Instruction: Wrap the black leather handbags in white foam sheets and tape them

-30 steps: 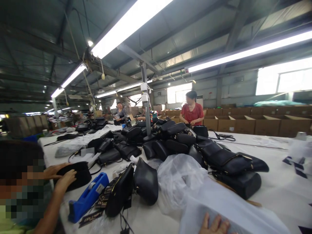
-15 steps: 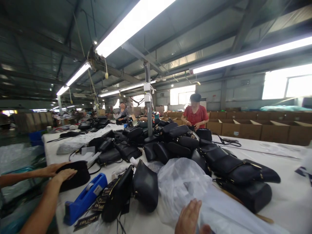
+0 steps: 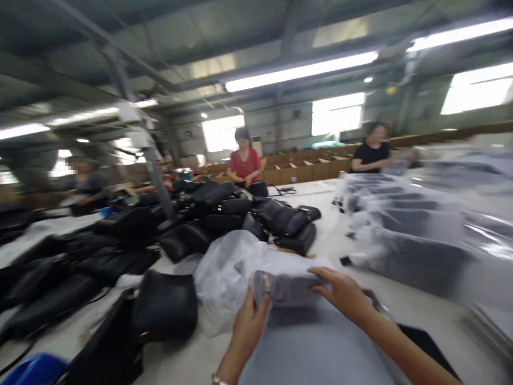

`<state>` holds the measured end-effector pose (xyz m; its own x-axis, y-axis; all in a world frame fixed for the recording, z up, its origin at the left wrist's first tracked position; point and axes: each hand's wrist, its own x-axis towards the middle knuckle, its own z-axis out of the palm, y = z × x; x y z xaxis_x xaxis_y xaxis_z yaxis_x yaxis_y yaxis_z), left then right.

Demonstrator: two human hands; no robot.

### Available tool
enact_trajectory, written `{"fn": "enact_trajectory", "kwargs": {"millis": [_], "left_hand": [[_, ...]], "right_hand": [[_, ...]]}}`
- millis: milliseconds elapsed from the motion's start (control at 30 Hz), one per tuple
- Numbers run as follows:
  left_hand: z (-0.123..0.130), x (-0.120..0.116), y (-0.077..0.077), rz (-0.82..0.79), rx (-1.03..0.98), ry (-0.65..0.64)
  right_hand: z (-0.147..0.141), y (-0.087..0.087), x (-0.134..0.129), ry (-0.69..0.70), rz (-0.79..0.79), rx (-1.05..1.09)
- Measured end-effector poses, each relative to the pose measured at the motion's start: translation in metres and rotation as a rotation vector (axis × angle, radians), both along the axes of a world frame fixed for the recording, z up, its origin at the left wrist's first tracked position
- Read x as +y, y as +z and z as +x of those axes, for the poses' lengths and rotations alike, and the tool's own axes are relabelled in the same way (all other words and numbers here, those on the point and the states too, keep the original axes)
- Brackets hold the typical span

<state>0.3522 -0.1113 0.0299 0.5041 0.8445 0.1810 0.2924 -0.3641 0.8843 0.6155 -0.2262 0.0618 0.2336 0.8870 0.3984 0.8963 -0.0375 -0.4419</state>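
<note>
In front of me is a frosted plastic bag point(image 3: 294, 291) with something dark inside, its grey front spreading down to the bottom of the view. My left hand point(image 3: 249, 323) is closed on its left top corner, thumb and fingers pinching the film. At the right end of the same top edge, my right hand point(image 3: 340, 291) grips with thumb and fingers. A heap of crumpled clear plastic point(image 3: 224, 267) lies just behind and left of it. To the left stands a black handbag point(image 3: 165, 307). Motion blurs the picture somewhat.
Many black handbags point(image 3: 216, 206) are piled around a metal post point(image 3: 156, 179). On the right stands a row of bags wrapped in plastic point(image 3: 417, 256). A blue tape dispenser point(image 3: 36, 369) is at lower left. Across the table are people, one in red point(image 3: 244, 163), another in black point(image 3: 371, 152).
My view has swung to the right. Both my hands now hold the frosted bag; before, one open hand showed near the plastic. A co-worker's hands on a black bag at left have left the view.
</note>
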Motion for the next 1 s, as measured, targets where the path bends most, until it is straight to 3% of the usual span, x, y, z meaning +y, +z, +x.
{"fn": "enact_trajectory", "kwargs": {"millis": [67, 133, 267, 400, 500, 667, 767, 900, 1000], "left_hand": [[0.003, 0.004, -0.001, 0.003, 0.007, 0.037], [0.007, 0.007, 0.003, 0.007, 0.016, -0.029], [0.028, -0.005, 0.032, 0.037, 0.005, -0.17], [0.062, -0.027, 0.06, 0.064, -0.128, -0.283], [0.076, -0.038, 0.063, 0.044, -0.161, -0.315], [0.073, -0.051, 0.047, -0.005, -0.099, -0.327], [0.068, -0.054, 0.037, -0.004, -0.067, -0.335], [0.057, -0.052, 0.02, 0.042, -0.059, -0.326], [0.048, -0.052, 0.003, 0.081, -0.058, -0.287]], "right_hand": [[-0.006, 0.013, -0.004, -0.033, 0.018, 0.02], [-0.004, 0.02, -0.009, -0.058, 0.058, 0.016], [0.013, 0.041, -0.041, -0.137, 0.156, -0.046], [0.057, 0.066, -0.078, -0.278, 0.181, -0.097], [0.107, 0.074, -0.102, -0.413, 0.153, -0.132], [0.187, 0.057, -0.135, -0.62, -0.087, -0.122], [0.21, 0.04, -0.145, -0.687, -0.16, -0.104], [0.19, 0.024, -0.149, -0.798, -0.09, -0.15], [0.152, 0.005, -0.143, -0.728, -0.08, -0.157]]}}
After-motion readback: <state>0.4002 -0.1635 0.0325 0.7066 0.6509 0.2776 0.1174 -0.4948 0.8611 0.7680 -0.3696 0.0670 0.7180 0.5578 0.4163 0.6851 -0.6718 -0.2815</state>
